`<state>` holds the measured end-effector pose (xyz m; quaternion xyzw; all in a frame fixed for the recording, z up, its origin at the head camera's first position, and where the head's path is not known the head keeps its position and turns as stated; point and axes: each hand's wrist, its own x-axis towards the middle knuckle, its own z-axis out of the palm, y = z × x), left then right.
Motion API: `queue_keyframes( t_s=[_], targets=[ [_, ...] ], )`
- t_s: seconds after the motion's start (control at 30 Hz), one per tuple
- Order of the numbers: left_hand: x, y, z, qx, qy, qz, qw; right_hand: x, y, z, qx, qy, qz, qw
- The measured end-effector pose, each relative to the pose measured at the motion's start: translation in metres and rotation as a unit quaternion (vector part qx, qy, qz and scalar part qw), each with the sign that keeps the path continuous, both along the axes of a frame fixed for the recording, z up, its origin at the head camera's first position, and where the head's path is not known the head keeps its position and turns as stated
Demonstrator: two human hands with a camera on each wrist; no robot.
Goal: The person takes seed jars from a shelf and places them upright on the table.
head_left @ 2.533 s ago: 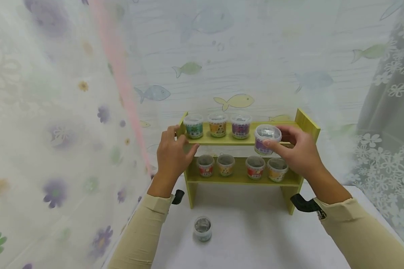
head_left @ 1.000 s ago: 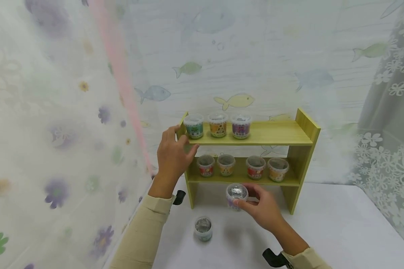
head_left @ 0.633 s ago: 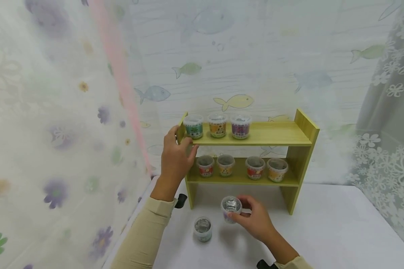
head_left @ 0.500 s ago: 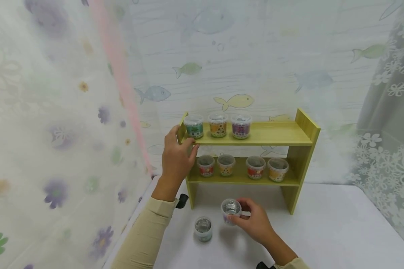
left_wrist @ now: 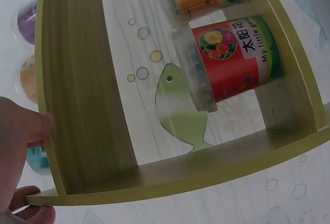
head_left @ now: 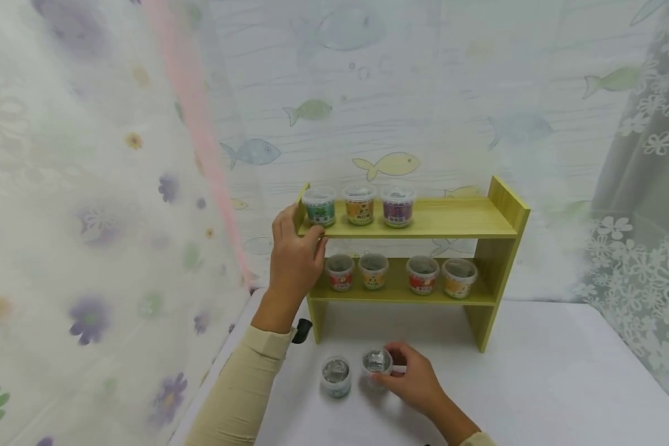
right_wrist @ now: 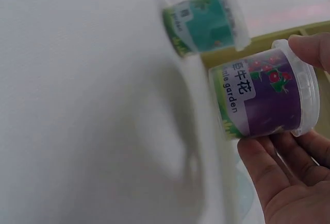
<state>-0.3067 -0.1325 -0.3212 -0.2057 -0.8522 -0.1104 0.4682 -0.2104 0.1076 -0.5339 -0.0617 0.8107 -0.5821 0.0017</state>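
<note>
My right hand (head_left: 415, 381) grips a purple-labelled cup (head_left: 376, 365) by its rim, low over the white table; whether its base touches cannot be told. Just left of it stands a green-labelled cup (head_left: 336, 376). In the right wrist view, thumb and fingers hold the purple cup (right_wrist: 268, 92) around its lid end, with the green cup (right_wrist: 203, 23) beyond. My left hand (head_left: 292, 257) holds the upper left end of the yellow-green shelf (head_left: 457, 217). Seen from the left wrist, the thumb of that hand (left_wrist: 20, 141) lies on the board's edge, with fingers at the side panel.
Green, orange and purple cups (head_left: 397, 207) stand on the top board's left part. The lower board holds two cups at left and two at right, red (head_left: 422, 275) and orange (head_left: 459, 279). Patterned curtains (head_left: 111, 235) hang behind and at the left.
My right hand has carried the purple cup down from the top board to beside the green cup at the table. My left hand has stayed at the shelf's end, its grip shifted slightly.
</note>
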Motion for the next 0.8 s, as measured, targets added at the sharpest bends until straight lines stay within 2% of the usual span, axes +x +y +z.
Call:
queue_keyframes(
  t_s=[0.23,0.47,0.8],
  targets=[
    [0.001,0.003,0.0,0.008,-0.029,0.011,0.9995,0.003,-0.003,-0.011,-0.004,-0.004,0.021,0.9998],
    [0.002,0.005,-0.002,0.018,-0.049,0.016,0.9985,0.004,-0.005,-0.018,0.002,-0.007,0.018,0.9998],
    [0.003,0.004,-0.003,0.02,-0.05,0.023,0.9983,0.005,-0.008,-0.019,-0.003,0.01,0.044,0.999]
  ],
)
